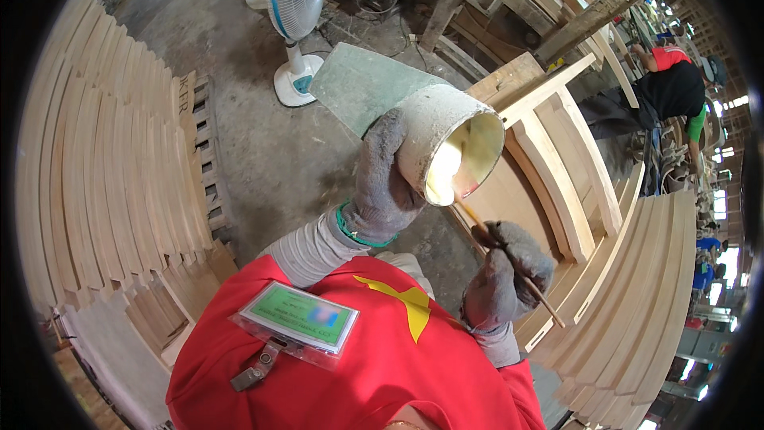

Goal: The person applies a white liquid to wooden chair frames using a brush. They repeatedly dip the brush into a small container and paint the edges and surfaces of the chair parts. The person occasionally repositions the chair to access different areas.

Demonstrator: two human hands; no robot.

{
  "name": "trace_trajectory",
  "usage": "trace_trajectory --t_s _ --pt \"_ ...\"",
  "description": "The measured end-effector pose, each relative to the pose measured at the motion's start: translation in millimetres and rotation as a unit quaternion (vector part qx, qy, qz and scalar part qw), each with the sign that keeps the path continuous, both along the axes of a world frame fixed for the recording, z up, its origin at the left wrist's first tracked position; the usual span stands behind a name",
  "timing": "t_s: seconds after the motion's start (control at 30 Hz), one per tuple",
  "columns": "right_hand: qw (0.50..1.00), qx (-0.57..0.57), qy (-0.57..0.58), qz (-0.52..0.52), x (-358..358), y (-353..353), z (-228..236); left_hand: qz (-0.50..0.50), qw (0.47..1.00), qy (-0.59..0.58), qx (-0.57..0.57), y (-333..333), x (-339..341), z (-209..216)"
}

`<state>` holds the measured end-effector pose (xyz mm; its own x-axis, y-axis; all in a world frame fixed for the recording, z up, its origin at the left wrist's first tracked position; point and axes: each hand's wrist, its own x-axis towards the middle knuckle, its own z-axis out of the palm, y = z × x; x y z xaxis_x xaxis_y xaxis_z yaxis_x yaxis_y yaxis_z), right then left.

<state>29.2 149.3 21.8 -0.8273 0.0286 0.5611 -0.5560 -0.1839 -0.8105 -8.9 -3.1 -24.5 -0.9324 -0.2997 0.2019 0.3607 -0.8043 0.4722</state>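
Observation:
My left hand (pixel 382 179), in a grey knitted glove with a green band at the wrist, is wrapped round a white, crusted cylindrical pot (pixel 418 131). The pot is tilted with its mouth toward the lower right, and a creamy white liquid (pixel 444 171) lies inside. In my gloved right hand (pixel 509 267) is a thin wooden-handled brush (pixel 547 300), gripped partway along. Its far end reaches the pot's lower rim, where the tip is partly hidden. A grey-green flat panel (pixel 358 87) shows just behind the pot; whether it touches the pot I cannot tell.
Curved wooden slats (pixel 103 167) are stacked on the left, beside a pallet (pixel 211 167). Close on the right stands a pale wooden frame (pixel 557 183), with another stack of slats (pixel 637 287) beyond. A standing fan (pixel 296 0) is ahead; a person (pixel 672 95) bends at the far right.

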Motion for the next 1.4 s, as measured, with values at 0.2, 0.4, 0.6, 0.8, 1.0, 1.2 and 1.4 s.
trace_trajectory --t_s 0.2,0.4,0.6,0.8,1.0,1.2,1.4 --pt "0.998 -0.018 -0.068 0.002 -9.1 -12.1 4.5 -0.02 0.994 0.075 0.083 -11.2 -3.3 3.1" --pt "0.993 0.07 0.014 0.09 -25.5 8.2 2.5 0.129 0.981 -0.089 -0.112 4.7 -12.7 -11.5" --pt "0.962 -0.047 -0.234 0.133 -65.3 21.9 4.8 0.211 0.946 -0.172 -0.177 28.4 -19.2 -55.5" --pt "0.919 -0.047 -0.317 0.227 -125.8 41.8 -16.5 0.086 0.981 -0.078 0.155 1.8 12.4 -15.3" --pt "0.923 0.176 -0.229 0.254 -158.8 38.8 -56.2 0.441 0.681 -0.259 -0.524 -2.7 64.7 -46.7" --pt "0.902 0.196 -0.228 0.309 -163.3 25.6 -83.2 0.466 0.548 -0.368 -0.59 -0.2 108.7 -72.1" --pt "0.895 0.205 -0.215 0.333 -166.9 22.3 -90.2 0.45 0.407 -0.405 -0.684 6.1 120.0 -56.7"
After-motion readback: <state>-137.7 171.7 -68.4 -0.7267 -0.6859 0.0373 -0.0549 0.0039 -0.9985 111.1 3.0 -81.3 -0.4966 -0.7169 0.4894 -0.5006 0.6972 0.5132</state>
